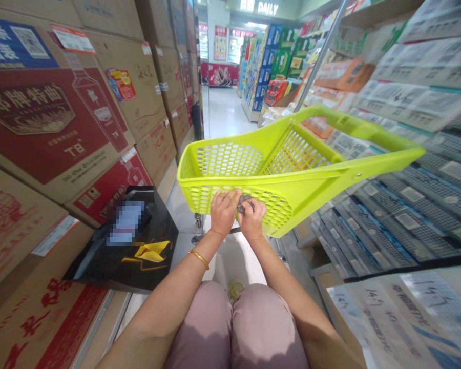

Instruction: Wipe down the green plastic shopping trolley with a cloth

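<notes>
In the head view, a lime-green plastic shopping basket (230,177) with a honeycomb of holes stands tilted in front of my knees, its long handle reaching to the right. My left hand (223,211) lies against the near side wall, fingers stretched over the holes; a gold bangle is on that wrist. Right beside it, my right hand (253,218) is closed on a small crumpled grey-brown wad (245,203), pressed to the same wall. Whether the wad is a rag or a scouring pad, I cannot tell.
Stacked cardboard cartons (34,128) rise on the left, with a black plastic bag (149,220) leaning against them. Packaged goods (407,205) fill the shelves on the right. A white-floored aisle (223,110) runs ahead past more shelves. Small wheels (195,239) show below the basket.
</notes>
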The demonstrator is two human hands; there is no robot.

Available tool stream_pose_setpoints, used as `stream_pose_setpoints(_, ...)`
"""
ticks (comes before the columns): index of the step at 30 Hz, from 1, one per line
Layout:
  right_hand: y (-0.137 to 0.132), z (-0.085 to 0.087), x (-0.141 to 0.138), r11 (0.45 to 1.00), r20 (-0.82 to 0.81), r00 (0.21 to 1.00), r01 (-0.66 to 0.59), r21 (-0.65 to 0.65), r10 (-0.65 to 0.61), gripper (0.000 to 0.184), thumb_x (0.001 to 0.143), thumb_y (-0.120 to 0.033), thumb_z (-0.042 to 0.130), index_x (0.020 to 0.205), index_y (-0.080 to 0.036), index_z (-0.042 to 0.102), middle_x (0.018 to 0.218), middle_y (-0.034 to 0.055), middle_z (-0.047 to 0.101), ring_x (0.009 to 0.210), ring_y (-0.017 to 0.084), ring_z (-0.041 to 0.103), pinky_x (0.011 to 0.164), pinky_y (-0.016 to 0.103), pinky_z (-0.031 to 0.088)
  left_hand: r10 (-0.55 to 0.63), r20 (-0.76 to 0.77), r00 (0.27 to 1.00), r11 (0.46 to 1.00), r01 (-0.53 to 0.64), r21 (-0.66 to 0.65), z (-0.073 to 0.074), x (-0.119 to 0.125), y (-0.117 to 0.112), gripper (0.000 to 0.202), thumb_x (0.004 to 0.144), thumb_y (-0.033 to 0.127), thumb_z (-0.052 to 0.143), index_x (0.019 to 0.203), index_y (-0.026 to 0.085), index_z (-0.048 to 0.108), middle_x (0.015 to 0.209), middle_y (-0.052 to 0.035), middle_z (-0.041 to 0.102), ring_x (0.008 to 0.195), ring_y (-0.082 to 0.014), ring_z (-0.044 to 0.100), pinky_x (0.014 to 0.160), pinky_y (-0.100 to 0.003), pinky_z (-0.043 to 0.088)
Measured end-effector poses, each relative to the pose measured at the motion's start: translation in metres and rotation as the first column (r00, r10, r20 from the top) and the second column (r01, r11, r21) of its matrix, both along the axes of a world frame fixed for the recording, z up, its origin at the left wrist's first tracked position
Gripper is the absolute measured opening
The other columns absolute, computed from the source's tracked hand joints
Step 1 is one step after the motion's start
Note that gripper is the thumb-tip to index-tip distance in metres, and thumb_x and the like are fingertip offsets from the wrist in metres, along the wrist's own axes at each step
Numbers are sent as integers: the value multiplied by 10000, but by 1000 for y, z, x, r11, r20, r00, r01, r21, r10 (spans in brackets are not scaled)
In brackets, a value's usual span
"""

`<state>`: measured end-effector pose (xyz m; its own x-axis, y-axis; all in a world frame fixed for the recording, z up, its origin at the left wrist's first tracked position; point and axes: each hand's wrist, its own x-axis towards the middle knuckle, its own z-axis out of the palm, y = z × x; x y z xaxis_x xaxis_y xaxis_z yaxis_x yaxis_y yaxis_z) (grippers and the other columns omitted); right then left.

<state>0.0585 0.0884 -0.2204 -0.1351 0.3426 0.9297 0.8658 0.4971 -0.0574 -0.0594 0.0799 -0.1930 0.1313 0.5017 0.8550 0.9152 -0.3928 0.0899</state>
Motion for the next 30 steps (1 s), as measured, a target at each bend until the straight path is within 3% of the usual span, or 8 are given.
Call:
stream_pose_setpoints(5,-5,-28,6,983,86,992,-80,-164,95,169,808,-184,531,945,-203,628,1007,81,527,948,203,418,873,376,386,11,7,1000,995,-10,-98,2,0,-2,342,912,160,471,1207,264,609,1194,-35,664,1087,-195,586,1063,-389,364)
stream_pose_setpoints(9,-6,-25,7,981,80,991,-96,-170,111,161,813,-182,533,945,-202,623,1000,80,529,946,201,421,876,371,387,10,-2,1000,997,-10,-80,3,0,-3,336,917,169,460,1204,254,613,1187,-33,668,1086,-199,589,1057,-381,369)
stream_pose_setpoints(12,-7,-7,6,990,37,995,-85,-116,90,148,835,-195,511,950,-208,603,1000,72,520,957,197,442,881,368,398,3,-1,1000,996,-3,-89,2,1,-3,335,924,186,451,1213,253,606,1188,-37,668,1102,-199,586,1057,-383,367)
stream_pose_setpoints(17,-1,43,8,999,-111,993,-36,-6,35,166,825,-223,507,972,-222,584,1010,63,490,967,199,460,887,389,391,16,-15,1000,1000,-16,-19,2,2,-3,315,935,178,429,1177,232,624,1158,-46,682,1078,-188,602,1035,-374,380)
stream_pose_setpoints(21,8,69,8,1000,-143,989,-26,-11,24,247,791,-230,501,1022,-218,588,1076,85,468,1026,226,425,931,442,358,7,-7,1000,1000,-7,-23,3,2,-2,296,932,170,437,1141,231,638,1146,-63,686,1072,-180,603,1035,-376,380)
stream_pose_setpoints(23,9,65,7,1000,-114,993,-21,-7,20,241,795,-232,493,1012,-226,599,1079,87,471,1032,229,414,938,445,354,7,5,1000,999,-6,-43,2,2,-2,277,926,166,445,1087,230,662,1133,-69,689,1073,-182,601,1034,-384,381)
stream_pose_setpoints(27,5,38,4,999,-27,1000,-12,30,13,174,826,-229,514,961,-230,623,1046,88,502,1014,223,409,938,409,364,20,27,999,999,-19,-37,0,3,-2,245,919,185,461,907,215,704,1085,-70,702,1064,-201,598,1040,-416,372)
stream_pose_setpoints(30,1,15,4,999,8,1000,7,42,-8,122,832,-228,541,917,-222,629,1021,83,515,997,216,413,919,374,386,27,37,999,999,-26,-24,0,4,-2,251,919,189,462,1052,214,674,1132,-56,688,1054,-210,590,1054,-427,357)
